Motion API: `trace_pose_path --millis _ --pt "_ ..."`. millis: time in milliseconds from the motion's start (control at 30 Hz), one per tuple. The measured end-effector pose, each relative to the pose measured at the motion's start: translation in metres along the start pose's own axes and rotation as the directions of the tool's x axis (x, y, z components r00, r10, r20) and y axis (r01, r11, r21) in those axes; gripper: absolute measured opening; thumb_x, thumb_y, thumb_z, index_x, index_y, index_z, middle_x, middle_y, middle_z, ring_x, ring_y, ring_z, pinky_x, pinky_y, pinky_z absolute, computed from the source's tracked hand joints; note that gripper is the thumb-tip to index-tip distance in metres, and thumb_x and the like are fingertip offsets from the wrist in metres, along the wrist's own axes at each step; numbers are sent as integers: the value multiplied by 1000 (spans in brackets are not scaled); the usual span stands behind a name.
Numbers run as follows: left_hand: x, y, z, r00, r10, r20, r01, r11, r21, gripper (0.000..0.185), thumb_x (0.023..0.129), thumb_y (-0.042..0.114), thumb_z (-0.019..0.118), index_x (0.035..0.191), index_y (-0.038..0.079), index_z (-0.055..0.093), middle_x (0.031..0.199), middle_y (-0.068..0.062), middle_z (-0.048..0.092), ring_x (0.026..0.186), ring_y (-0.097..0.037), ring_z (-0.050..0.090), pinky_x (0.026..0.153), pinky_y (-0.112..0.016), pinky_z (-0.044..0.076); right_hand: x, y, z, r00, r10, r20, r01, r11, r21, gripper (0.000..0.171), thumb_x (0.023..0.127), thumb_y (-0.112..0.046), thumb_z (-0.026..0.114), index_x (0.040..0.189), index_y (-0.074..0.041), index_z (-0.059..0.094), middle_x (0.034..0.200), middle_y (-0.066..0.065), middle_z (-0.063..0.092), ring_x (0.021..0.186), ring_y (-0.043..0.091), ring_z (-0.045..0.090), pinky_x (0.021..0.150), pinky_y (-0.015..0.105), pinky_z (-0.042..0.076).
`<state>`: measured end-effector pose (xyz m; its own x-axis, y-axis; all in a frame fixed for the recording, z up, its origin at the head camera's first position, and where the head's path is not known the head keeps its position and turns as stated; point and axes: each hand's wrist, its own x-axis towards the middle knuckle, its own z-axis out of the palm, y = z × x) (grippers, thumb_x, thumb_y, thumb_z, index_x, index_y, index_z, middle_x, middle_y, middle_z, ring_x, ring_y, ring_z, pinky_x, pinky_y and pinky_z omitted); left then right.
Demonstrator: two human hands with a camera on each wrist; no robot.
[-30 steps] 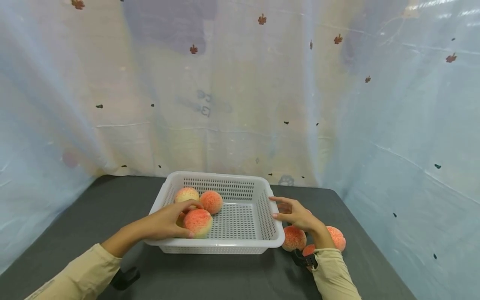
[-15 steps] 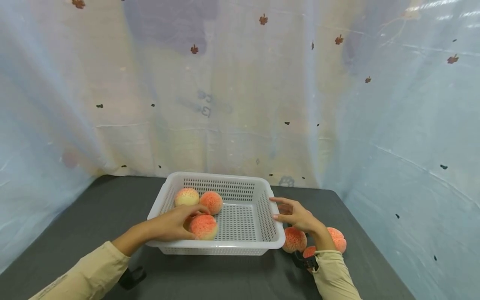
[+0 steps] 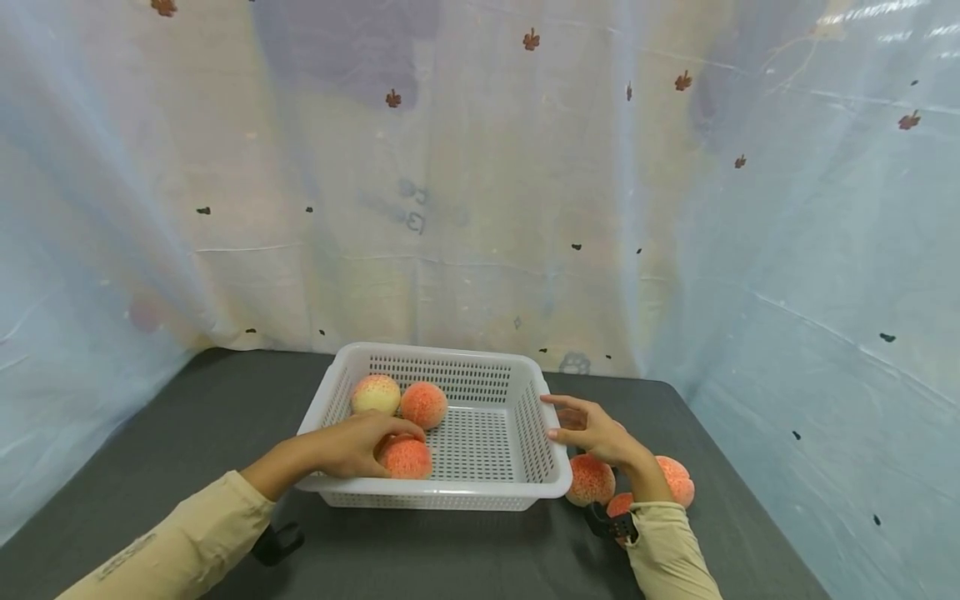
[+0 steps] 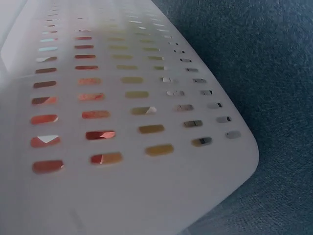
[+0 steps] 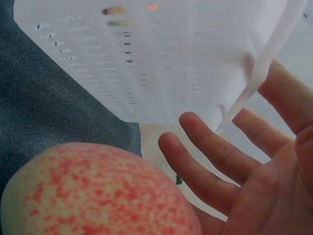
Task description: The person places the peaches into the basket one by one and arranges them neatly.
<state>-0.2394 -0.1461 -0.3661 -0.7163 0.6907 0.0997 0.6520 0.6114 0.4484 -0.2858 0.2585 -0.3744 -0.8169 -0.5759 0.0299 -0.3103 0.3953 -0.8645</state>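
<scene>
A white perforated plastic basket (image 3: 495, 492) stands on the dark cloth. Inside its front left part my left hand (image 3: 356, 446) holds a red-topped peach (image 3: 407, 458), thumb on the near side and fingers over the far side. Two more peaches, one pale (image 3: 377, 394) and one orange-red (image 3: 424, 405), lie behind it in the basket. In the left wrist view only the slotted basket wall (image 4: 122, 191) shows, with fruit colours through the slots. My right hand (image 3: 596, 432) touches the basket's right rim; in the right wrist view its fingers (image 5: 215, 152) are extended, two of them below the rim.
Right of the basket, beside and under my right forearm, lie several peaches, including a speckled one (image 3: 591, 481) and one farther right (image 3: 675, 481). The speckled peach (image 5: 107, 196) is large in the right wrist view. A pale plastic curtain (image 3: 480, 208) hangs behind the table.
My left hand has moved right and lowered the peach deeper into the basket, bringing the pale peach into fuller view. The right hand has stayed at the rim.
</scene>
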Motion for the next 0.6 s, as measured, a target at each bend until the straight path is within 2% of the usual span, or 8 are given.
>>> trace_pose_path --millis 200,367,500,600 --pt "1 4 -1 998 -56 32 56 998 9 50 79 25 85 126 24 68 126 8 68 114 -20 56 97 -46 43 0 1 0 1000 6 -1 -6 1000 16 69 98 -17 68 156 1 34 144 35 50 127 46 58 97 52 56" --pt "3 4 -1 997 -58 50 57 998 36 48 80 20 83 126 25 69 120 8 70 108 -19 56 92 -40 43 0 2 0 1000 1 3 -1 1000 19 69 99 -17 67 156 2 33 144 36 50 125 43 61 95 50 57" --pt "3 0 -1 996 -71 55 73 996 -41 48 80 13 81 127 18 68 98 1 67 81 -12 51 73 -26 41 1 0 0 1000 9 4 -9 1000 24 70 98 -18 68 156 2 33 144 35 50 124 41 62 95 50 57" --pt "2 -2 -2 996 -78 40 82 989 -121 50 82 17 82 129 13 67 106 -3 69 84 -10 54 75 -26 47 0 -2 1 1000 15 -1 -15 1000 28 70 98 -19 68 156 1 34 145 35 50 125 42 61 96 52 56"
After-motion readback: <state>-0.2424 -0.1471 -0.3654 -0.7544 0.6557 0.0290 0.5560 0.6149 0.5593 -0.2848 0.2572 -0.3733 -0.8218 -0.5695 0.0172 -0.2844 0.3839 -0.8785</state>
